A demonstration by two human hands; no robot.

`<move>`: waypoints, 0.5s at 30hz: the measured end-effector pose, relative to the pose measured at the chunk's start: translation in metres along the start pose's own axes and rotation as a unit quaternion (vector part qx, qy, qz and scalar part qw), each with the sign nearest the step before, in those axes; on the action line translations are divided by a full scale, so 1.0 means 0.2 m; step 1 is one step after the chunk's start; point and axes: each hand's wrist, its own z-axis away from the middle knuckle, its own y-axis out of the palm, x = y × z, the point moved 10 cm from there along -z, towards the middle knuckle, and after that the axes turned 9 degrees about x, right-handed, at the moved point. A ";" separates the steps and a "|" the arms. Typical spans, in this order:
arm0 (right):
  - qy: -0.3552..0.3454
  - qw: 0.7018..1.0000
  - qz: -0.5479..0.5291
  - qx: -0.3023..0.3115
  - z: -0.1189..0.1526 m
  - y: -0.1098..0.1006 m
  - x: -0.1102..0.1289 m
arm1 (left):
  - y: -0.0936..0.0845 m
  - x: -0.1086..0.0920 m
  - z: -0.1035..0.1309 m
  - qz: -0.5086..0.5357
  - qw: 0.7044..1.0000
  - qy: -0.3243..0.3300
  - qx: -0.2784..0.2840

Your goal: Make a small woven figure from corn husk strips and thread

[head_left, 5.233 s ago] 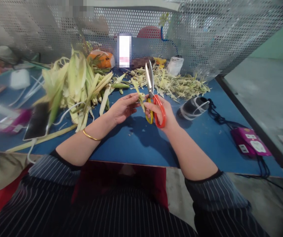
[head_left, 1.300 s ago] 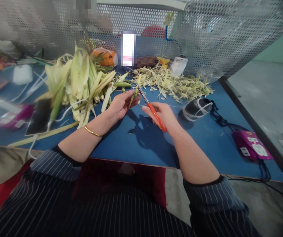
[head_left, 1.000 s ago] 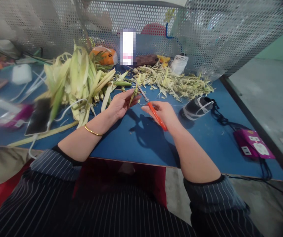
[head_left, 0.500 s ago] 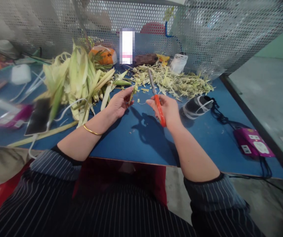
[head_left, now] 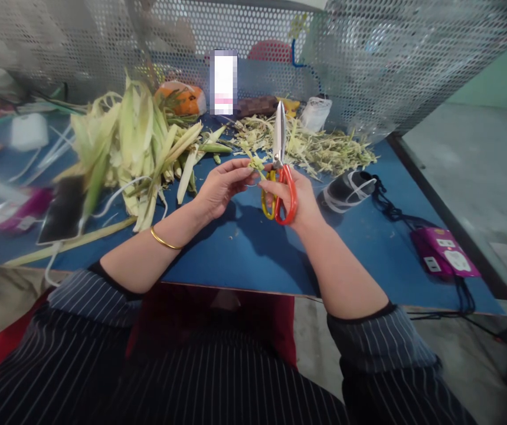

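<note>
Between the fingertips of my left hand point(head_left: 230, 186) is a small yellow-green woven leaf piece point(head_left: 257, 164). My right hand point(head_left: 295, 198) holds scissors point(head_left: 280, 139) with one red and one yellow handle loop, the closed-looking blades pointing up and away. The right fingertips are close to the leaf piece; whether they touch it is hard to tell. A pile of long pale-green husk leaves point(head_left: 136, 136) lies left of my left hand. Beyond the scissors, small leaf scraps point(head_left: 333, 150) are heaped on the blue table point(head_left: 235, 260).
A dark phone point(head_left: 62, 209) with a white cable lies at the left. To the right are a black cylinder wrapped in white cord point(head_left: 346, 192) and a purple power strip point(head_left: 444, 252) with black cables. A perforated metal panel point(head_left: 253, 23) stands behind the table.
My hands have come closer together. The scissors have turned, so both handle loops show and the blades point more upright. The leaf piece has moved right with my left hand.
</note>
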 end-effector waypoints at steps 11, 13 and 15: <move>-0.040 0.998 0.051 -0.018 0.01 -0.05 0.09 | 0.04 -0.02 -0.01 -0.073 0.995 0.030 0.062; -0.042 0.996 0.067 -0.031 0.02 -0.06 0.10 | 0.03 -0.03 -0.01 -0.100 0.993 0.034 0.046; -0.051 0.995 0.078 -0.039 0.02 -0.07 0.10 | 0.02 -0.03 -0.01 -0.121 0.991 0.039 0.039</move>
